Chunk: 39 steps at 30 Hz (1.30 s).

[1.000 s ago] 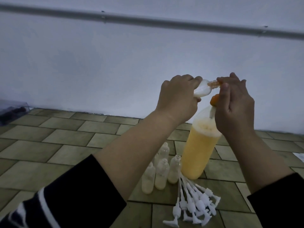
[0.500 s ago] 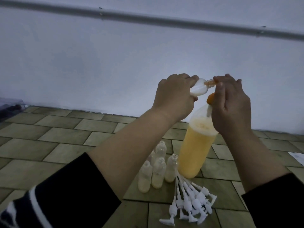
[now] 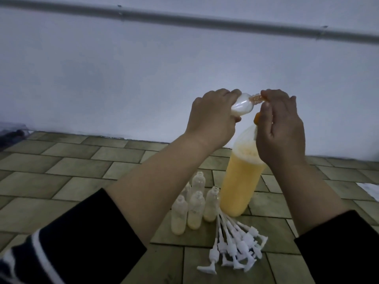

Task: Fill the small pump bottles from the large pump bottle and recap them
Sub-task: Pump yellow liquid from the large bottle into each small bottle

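At the lower centre of the frame, a cluster of small bottles (image 3: 195,208) is seen standing uncapped on the tiled floor (image 3: 67,175); the front ones hold a shallow layer of pale yellow liquid at the bottom, while the level in those behind cannot be made out. Above them, near mid-frame, one small bottle (image 3: 98,107) is gripped in the curled fingers of the left hand (image 3: 211,117) and tilted nearly on its side, its neck pointed right; a little whitish liquid lies along its lower wall. Just below and to the right of the cluster, a bundle of white pump caps (image 3: 235,244) lies fanned on the floor, unused. To the right stands the large bottle (image 3: 240,181), filled about two thirds with orange-yellow liquid and foam on top. Its orange pump (image 3: 257,118) is covered by the right hand (image 3: 281,128), fingers curled over it, with the nozzle apparently met at the small bottle's mouth. Filling appears to be under way. The neck is best kept tight against the nozzle and the pump pressed slowly, so that nothing is spilled; the small bottle should be righted before it is withdrawn. Capping is not yet begun.
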Each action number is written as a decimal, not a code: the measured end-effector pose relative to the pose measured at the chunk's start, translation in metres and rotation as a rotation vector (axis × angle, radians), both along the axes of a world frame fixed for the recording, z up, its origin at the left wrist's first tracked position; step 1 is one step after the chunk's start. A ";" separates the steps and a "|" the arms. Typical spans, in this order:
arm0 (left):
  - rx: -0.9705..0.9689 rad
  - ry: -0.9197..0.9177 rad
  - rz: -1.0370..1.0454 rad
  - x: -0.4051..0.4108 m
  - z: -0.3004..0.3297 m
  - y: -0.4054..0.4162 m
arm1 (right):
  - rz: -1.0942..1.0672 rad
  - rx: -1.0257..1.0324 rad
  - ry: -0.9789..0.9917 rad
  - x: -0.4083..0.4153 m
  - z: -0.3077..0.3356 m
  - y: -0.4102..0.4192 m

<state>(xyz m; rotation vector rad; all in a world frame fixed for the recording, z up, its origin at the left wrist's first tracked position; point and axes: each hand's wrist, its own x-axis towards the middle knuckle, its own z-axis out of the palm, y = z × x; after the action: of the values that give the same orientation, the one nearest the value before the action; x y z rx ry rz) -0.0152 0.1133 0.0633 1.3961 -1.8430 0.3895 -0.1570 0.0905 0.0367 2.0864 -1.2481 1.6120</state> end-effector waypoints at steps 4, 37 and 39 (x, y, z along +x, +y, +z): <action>0.052 0.101 -0.026 0.004 0.003 0.002 | 0.004 0.064 0.020 0.001 0.013 0.004; 0.493 0.489 0.311 0.092 -0.198 0.100 | 0.037 0.295 0.221 -0.015 0.029 -0.015; 0.375 0.433 0.290 0.088 -0.196 0.106 | 0.041 0.288 0.210 -0.015 0.029 -0.015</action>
<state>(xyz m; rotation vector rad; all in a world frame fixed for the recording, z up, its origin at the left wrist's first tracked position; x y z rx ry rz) 0.0727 0.2197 -0.1326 1.8424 -1.4037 -0.1254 -0.1718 0.0753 0.0660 2.3911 -1.4411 1.2472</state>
